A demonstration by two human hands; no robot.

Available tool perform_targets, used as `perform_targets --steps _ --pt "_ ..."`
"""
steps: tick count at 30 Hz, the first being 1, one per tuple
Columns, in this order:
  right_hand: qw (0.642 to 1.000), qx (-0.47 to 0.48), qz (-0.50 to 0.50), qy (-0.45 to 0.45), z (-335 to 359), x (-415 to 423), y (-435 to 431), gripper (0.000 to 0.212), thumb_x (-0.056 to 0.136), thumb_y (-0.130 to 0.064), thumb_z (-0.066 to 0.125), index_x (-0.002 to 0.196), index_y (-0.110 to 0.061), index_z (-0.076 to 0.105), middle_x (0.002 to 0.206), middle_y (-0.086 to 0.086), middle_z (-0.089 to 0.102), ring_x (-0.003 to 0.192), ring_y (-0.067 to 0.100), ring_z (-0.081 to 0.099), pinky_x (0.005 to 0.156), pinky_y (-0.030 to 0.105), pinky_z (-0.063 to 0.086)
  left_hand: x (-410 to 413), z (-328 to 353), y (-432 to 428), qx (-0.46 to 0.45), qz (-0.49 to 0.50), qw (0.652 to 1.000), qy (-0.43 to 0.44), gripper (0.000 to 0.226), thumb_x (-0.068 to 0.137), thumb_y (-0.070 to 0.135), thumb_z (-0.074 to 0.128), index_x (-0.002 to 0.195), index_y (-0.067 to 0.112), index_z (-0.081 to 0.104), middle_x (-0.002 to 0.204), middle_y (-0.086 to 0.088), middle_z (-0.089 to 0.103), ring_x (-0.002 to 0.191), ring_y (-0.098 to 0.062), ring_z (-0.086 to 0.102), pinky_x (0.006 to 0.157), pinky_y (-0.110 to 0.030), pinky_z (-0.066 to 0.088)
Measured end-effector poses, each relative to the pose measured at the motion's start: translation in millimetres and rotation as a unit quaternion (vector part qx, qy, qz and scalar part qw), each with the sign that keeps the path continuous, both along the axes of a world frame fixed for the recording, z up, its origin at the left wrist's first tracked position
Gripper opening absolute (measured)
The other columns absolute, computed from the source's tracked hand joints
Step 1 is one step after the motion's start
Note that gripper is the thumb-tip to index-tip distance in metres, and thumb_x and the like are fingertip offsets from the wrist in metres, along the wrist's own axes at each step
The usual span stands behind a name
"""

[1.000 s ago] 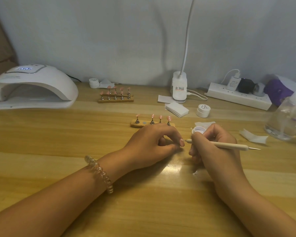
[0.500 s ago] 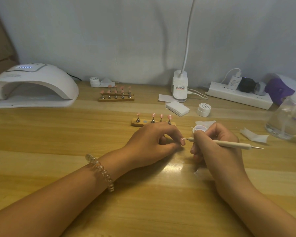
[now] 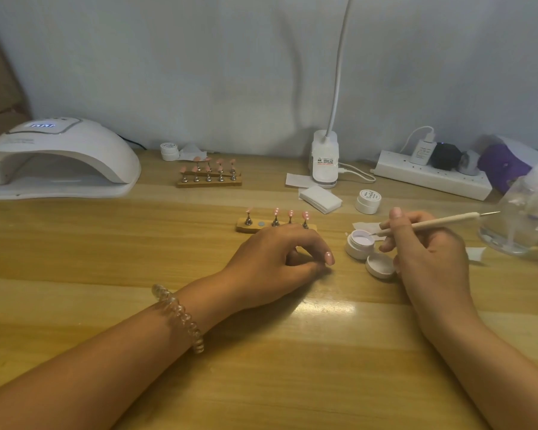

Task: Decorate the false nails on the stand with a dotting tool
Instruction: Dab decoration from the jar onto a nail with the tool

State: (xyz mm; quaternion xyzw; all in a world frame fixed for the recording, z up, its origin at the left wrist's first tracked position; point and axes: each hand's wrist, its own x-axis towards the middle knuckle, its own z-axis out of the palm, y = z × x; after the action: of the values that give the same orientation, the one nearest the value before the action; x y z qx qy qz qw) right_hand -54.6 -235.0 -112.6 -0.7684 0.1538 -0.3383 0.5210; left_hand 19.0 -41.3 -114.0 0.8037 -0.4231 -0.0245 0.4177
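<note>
A small wooden stand (image 3: 241, 228) in the middle of the table carries several pink false nails (image 3: 305, 216) on metal pegs, some with white dots; one slot is bare. Just in front of it, my left hand (image 3: 274, 262) rests on the table and pinches a single pink false nail (image 3: 329, 258) at its fingertips. My right hand (image 3: 426, 252) grips a cream dotting tool (image 3: 441, 221) like a pen. Its tip sits at the mouth of an open white jar (image 3: 360, 244) of pale gel. The jar's lid (image 3: 380, 265) lies beside it.
A white nail lamp (image 3: 56, 159) stands far left. A second stand of pink nails (image 3: 210, 175) is behind. A lamp base (image 3: 324, 159), wipes (image 3: 320, 198), a closed jar (image 3: 368, 201), a power strip (image 3: 432, 178) and a clear bottle (image 3: 522, 212) stand at the right.
My right hand has drawn the dotting tool away from the nail in my left hand and moved right, to the open jar. The left hand has stayed put.
</note>
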Motion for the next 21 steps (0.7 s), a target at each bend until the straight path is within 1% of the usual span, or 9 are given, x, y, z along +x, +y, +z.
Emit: perform_targets --steps 4,6,9,13,16,18,20,21 --pt "0.999 -0.023 0.016 0.017 -2.8 1.6 -0.9 0.029 0.098 -0.042 0.054 0.081 -0.022 0.068 0.066 -0.014 0.068 0.062 -0.002 0.062 0.06 0.025 0.04 -0.7 1.2 -0.4 0.001 -0.001 1.0 0.001 0.008 0.088 0.019 0.073 0.092 0.025 0.075 0.087 0.019 0.064 0.067 0.01 0.054 0.063 -0.014 0.036" --pt "0.998 -0.047 0.019 0.026 -3.3 1.4 -0.1 0.029 0.097 -0.043 0.054 0.081 -0.024 0.067 0.07 -0.015 0.069 0.067 0.001 0.064 0.061 0.026 0.042 -0.6 1.0 -0.3 0.0 0.0 1.0 0.006 0.008 0.088 0.019 0.073 0.093 0.026 0.075 0.088 0.019 0.065 0.066 0.007 0.054 0.064 -0.018 0.038" --pt "0.996 -0.077 0.021 0.036 -2.5 1.3 1.0 0.029 0.096 -0.046 0.053 0.08 -0.025 0.067 0.072 -0.017 0.068 0.07 0.002 0.064 0.062 0.028 0.043 -0.5 0.5 0.3 0.002 0.002 1.0 0.009 0.009 0.088 0.022 0.073 0.093 0.029 0.074 0.089 0.019 0.064 0.066 0.002 0.053 0.065 -0.024 0.041" --pt "0.997 -0.068 0.018 0.025 -1.4 1.4 0.3 0.029 0.097 -0.043 0.054 0.08 -0.024 0.067 0.068 -0.01 0.069 0.068 0.002 0.064 0.061 0.027 0.043 0.0 1.0 0.2 0.003 0.0 1.0 0.007 0.009 0.088 0.022 0.072 0.095 0.028 0.075 0.09 0.019 0.065 0.067 0.004 0.053 0.064 -0.022 0.039" --pt "0.995 -0.09 0.023 0.036 -1.4 -0.4 1.8 0.029 0.097 -0.044 0.054 0.081 -0.024 0.067 0.067 -0.01 0.068 0.069 0.001 0.064 0.06 0.026 0.043 -0.2 1.2 0.0 0.001 -0.003 1.0 0.001 0.01 0.088 0.02 0.072 0.095 0.027 0.075 0.088 0.02 0.064 0.068 0.007 0.053 0.065 -0.02 0.039" --pt "0.995 -0.096 0.019 0.034 -0.6 -0.5 2.8 0.029 0.097 -0.043 0.053 0.081 -0.024 0.067 0.067 -0.01 0.068 0.068 0.001 0.064 0.059 0.024 0.043 -0.3 1.0 -0.2 -0.001 -0.004 1.0 -0.003 0.009 0.088 0.02 0.073 0.094 0.027 0.075 0.087 0.02 0.065 0.069 0.009 0.053 0.065 -0.019 0.038" --pt "0.997 -0.082 0.007 0.013 1.5 -0.4 2.9 0.028 0.098 -0.042 0.053 0.083 -0.023 0.067 0.067 -0.01 0.066 0.065 -0.002 0.062 0.056 0.016 0.041 -0.1 0.4 -0.5 -0.001 -0.003 1.0 -0.005 0.009 0.088 0.02 0.073 0.092 0.028 0.074 0.087 0.02 0.065 0.068 0.008 0.053 0.065 -0.021 0.039" --pt "0.997 -0.075 0.001 0.0 3.2 -1.1 3.6 0.028 0.099 -0.041 0.052 0.083 -0.022 0.066 0.067 -0.01 0.065 0.062 -0.003 0.06 0.055 0.015 0.039 0.2 0.1 -0.5 -0.001 -0.002 1.0 -0.007 0.009 0.088 0.021 0.073 0.091 0.029 0.074 0.087 0.02 0.064 0.068 0.008 0.053 0.065 -0.022 0.039"
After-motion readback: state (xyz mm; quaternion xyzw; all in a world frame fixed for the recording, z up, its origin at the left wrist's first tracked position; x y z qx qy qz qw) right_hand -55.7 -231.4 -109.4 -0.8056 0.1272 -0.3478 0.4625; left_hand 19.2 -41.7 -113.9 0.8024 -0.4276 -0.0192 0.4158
